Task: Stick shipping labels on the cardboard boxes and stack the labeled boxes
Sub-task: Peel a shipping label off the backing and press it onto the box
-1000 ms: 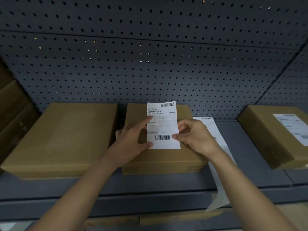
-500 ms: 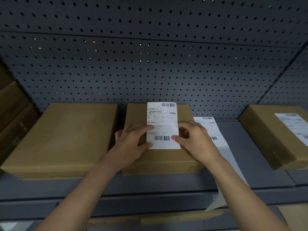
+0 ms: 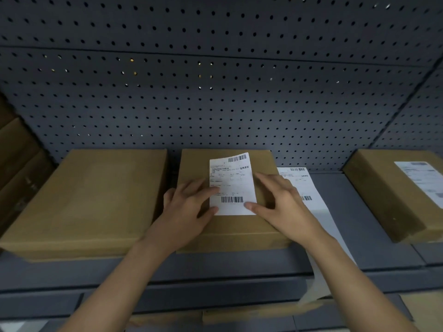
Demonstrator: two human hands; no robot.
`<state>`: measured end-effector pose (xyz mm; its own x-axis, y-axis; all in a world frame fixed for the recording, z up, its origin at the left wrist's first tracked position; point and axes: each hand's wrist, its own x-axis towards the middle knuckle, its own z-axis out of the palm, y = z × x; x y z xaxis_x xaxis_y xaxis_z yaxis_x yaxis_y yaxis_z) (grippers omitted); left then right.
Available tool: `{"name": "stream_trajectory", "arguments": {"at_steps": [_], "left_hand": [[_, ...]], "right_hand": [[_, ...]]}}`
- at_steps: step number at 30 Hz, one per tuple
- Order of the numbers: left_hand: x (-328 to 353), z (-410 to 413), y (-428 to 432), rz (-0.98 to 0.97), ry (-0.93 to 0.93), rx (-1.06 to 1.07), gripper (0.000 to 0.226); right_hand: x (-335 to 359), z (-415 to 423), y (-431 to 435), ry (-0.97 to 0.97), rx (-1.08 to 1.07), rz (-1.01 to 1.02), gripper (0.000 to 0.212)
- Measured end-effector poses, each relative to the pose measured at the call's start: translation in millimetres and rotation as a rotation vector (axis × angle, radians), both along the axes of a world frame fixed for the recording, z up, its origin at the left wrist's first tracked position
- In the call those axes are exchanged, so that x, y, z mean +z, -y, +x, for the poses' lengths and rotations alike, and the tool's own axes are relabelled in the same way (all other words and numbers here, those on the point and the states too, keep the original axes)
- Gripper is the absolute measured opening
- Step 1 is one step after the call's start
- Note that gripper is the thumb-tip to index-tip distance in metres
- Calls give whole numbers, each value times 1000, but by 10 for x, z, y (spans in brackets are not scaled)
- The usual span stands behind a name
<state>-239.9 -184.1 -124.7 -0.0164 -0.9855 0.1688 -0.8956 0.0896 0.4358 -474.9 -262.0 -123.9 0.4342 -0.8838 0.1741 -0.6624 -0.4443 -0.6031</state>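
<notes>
Shipping label lies on top of the middle box, roughly centred and turned a little clockwise. Its near edge is flat on the cardboard, and the far right corner may be a touch lifted, hard to tell. Left hand is flat, with straight fingers pressing the label's left edge and the thumb at the near left corner. Right hand is spread and slightly arched, thumb tip on the near right corner and fingertips at the right edge. Neither hand grips anything; both just press. Judgement: this label is placed and being smoothed down, so the box is nearly done but not yet stacked. Left box, just beside the middle one, shows a bare top with no label, so it looks still to do. Right box, well apart on the shelf, already carries a label. It sits alone, with nothing on it. More printed labels lie on the shelf just right of the middle box, partly under the right wrist, and a white strip hangs over the front edge. More cardboard at far left, label state not visible. Pegboard behind. Overall: one box labelled, one nearly labelled, at least one bare, and no stacking visible.
</notes>
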Motion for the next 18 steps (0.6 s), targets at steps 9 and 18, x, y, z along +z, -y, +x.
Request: {"name": "stream_trajectory", "arguments": {"at_steps": [9,18], "left_hand": [[-26,61,217,90,53,16,60],[48,34,755,143,121,197,60]], "right_hand": [[-83,-3,197,-4,-22,5,78],[20,297,749,-143,-171,-32,71]]}}
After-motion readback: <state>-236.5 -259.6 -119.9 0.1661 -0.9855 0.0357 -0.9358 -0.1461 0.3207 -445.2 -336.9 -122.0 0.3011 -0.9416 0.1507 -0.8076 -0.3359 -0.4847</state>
